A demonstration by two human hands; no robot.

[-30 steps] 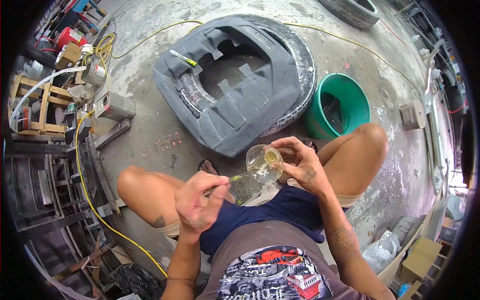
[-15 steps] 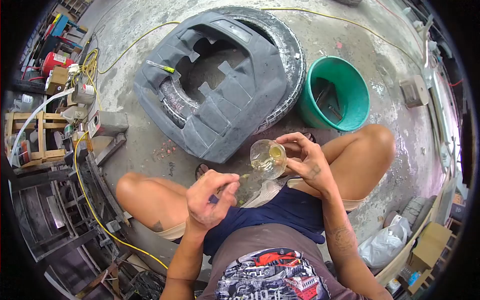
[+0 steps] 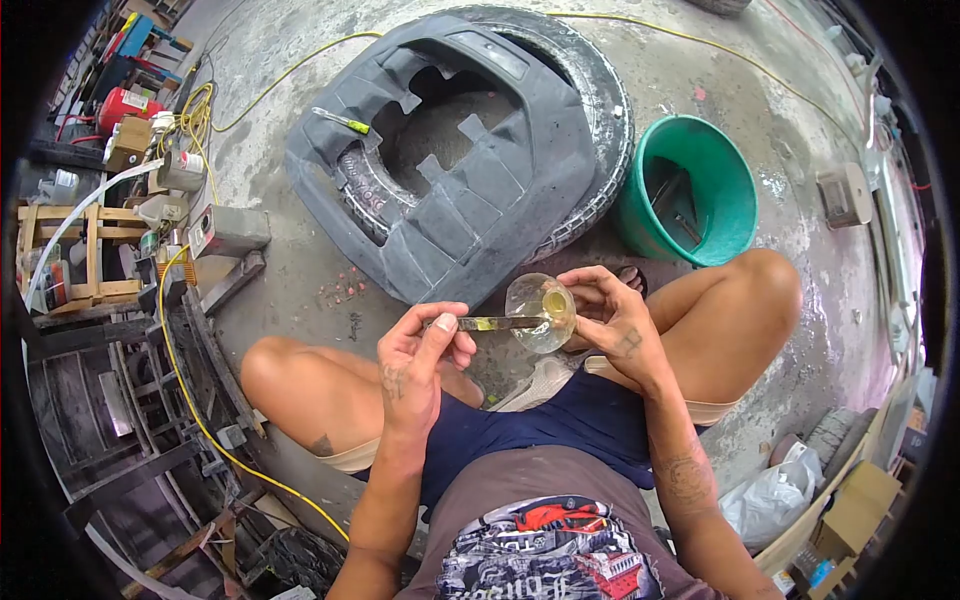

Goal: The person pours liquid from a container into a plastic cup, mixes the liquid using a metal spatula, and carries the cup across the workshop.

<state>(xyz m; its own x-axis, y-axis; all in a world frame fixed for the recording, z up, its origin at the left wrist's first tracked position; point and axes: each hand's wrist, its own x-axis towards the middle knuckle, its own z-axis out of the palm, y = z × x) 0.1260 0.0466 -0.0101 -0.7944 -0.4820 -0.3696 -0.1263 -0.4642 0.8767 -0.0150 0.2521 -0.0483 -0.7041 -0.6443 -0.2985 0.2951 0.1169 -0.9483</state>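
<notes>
My left hand (image 3: 425,355) pinches a thin, dark, flat tool (image 3: 500,323) between thumb and fingers. The tool points right, and its far end reaches the mouth of a clear round cup (image 3: 527,298). My right hand (image 3: 612,325) grips that cup by its base, tilted so that the opening faces left. Some pale yellowish stuff shows at the cup's base. Beyond my hands a grey moulded plastic panel (image 3: 450,235) rests on a tyre (image 3: 612,110). On the panel's left part lies a small tool with a yellow-green handle (image 3: 355,126).
A green bucket (image 3: 740,190) with dark pieces inside stands right of the tyre. A yellow hose (image 3: 190,405) runs along the left, by metal frames and a grey can (image 3: 228,232). A plastic bag (image 3: 765,500) and cardboard box (image 3: 860,505) are at the lower right.
My left hand has turned, and its tool now lies level with its flat side showing and its end at the cup. The cup has stayed in my right hand.
</notes>
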